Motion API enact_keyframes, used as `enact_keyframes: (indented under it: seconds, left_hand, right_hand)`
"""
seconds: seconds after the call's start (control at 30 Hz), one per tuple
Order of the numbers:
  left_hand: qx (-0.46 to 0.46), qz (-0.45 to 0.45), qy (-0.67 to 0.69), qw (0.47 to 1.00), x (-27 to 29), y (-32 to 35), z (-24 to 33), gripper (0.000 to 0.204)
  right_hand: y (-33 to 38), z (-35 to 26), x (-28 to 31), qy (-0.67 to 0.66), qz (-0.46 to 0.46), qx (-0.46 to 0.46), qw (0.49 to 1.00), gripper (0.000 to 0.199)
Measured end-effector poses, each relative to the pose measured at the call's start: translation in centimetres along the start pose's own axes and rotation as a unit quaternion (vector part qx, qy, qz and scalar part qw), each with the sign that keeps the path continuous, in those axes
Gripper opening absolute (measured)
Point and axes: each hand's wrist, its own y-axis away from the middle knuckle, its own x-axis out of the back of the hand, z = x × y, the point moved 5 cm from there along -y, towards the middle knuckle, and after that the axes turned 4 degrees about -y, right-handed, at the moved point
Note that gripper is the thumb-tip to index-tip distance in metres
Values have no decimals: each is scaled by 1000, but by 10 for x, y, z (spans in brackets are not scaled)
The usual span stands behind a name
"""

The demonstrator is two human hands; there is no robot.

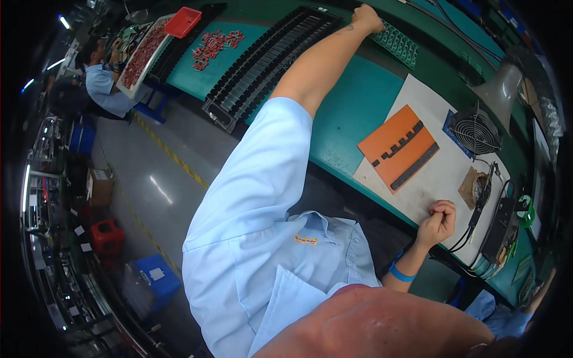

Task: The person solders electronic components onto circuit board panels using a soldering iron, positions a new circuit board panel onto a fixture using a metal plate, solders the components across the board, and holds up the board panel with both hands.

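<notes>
My left hand (368, 19) reaches to the far side of the bench, its fingers closed at the left end of a green circuit board panel (399, 46). The fingertips are hidden, but the hand appears to grip the panel's edge. Close to the bench's near edge, my right hand (439, 224) is curled with fingers pressed together; whatever it may hold cannot be made out. A blue band circles that wrist. Between the hands an orange fixture plate (399, 149) with black strips lies on a pale sheet (418, 95).
A long black slotted rack (268, 62) lies left of my arm, beside a pile of small red parts (215, 49). Farther left are a red bin (183, 22) and a seated co-worker (107, 83). At right stand a black fan (474, 131), a funnel-shaped duct (504, 89) and cables (477, 209).
</notes>
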Motion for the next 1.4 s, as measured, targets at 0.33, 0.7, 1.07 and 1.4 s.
enact_keyframes:
  seconds: [0.33, 0.7, 1.07, 1.4]
  left_hand:
    - [6, 56, 613, 788, 13, 107, -27, 35]
    - [15, -21, 708, 706, -3, 356, -62, 37]
    - [-96, -105, 737, 661, -53, 390, -59, 39]
    - [-86, -42, 675, 732, -49, 393, -51, 40]
  right_hand:
    - [-2, 3, 3, 11, -16, -32, 999, 22]
    - [-7, -31, -26, 84, 3, 30, 996, 36]
    - [-9, -10, -72, -65, -55, -114, 990, 40]
    - [-7, -11, -70, -78, -57, -106, 990, 37]
